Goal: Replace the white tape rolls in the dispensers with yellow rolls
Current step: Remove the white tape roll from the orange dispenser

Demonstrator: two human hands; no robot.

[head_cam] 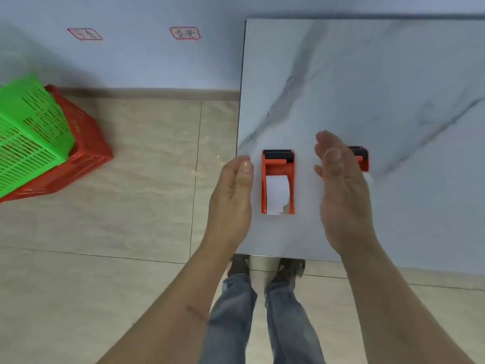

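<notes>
Nothing looks swapped yet: the near orange dispenser (278, 181) on the marble table (380, 74) holds its white roll (277, 195), flanked by the empty, flat-open left hand (232, 195) and right hand (341, 190); no yellow rolls visible.

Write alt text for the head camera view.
Two open, empty hands, left hand and right hand, flank an orange tape dispenser holding a white tape roll on a marble table. A second dispenser sits partly hidden behind the right hand; stacked baskets stand on the floor, left.
</notes>
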